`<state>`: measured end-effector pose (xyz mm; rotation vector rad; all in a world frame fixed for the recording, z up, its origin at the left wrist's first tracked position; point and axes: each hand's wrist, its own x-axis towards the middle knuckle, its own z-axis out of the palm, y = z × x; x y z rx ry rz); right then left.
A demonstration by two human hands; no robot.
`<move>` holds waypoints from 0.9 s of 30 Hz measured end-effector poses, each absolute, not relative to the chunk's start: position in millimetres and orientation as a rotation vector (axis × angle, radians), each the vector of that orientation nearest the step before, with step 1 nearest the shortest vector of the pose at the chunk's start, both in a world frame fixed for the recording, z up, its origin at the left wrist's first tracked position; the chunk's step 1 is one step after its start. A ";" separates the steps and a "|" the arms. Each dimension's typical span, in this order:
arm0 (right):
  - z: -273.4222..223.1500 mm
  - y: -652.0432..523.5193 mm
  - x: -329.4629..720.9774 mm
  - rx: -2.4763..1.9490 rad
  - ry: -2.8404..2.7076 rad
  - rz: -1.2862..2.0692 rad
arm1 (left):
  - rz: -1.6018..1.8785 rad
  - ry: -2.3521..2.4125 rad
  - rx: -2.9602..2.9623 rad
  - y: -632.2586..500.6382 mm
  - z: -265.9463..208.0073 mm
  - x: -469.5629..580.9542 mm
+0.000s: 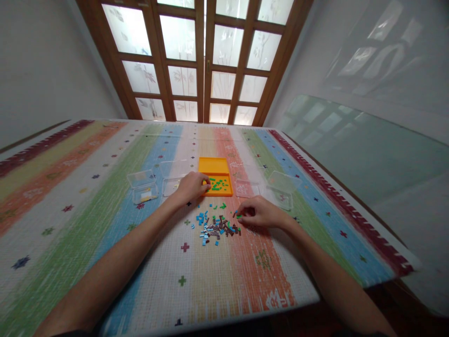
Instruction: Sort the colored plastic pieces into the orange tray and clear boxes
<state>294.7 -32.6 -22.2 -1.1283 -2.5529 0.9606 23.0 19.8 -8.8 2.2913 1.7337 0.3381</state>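
My left hand (192, 187) reaches over the left side of an open orange-yellow plastic box (214, 165). Its fingers are pinched together; what they hold, if anything, is too small to make out. Several small green toy bricks (219, 184) lie in the box's near half. My right hand (261, 212) is at the right of a loose pile of brown, blue and green toy bricks (220, 228) on the table. Thumb and forefinger are closed at a small green brick (239, 216), and a brown one lies close beside the fingertips.
Open clear plastic boxes stand on both sides of the orange-yellow box: one at the left (145, 193) with a few small pieces, another (170, 186) partly behind my left hand, and two at the right (247, 188) (280, 196). A striped cloth (157, 281) covers the table.
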 end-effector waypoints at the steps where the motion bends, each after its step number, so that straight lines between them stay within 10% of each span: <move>1: -21.8 -32.8 294.7 -1.124 -2.555 0.963 | 0.348 1.732 2.297 20.1 -8.7 22.5; 27: -33.5 -27.5 293.0 -0.958 -2.180 1.191 | 0.459 0.934 2.787 -26.5 -16.6 62.3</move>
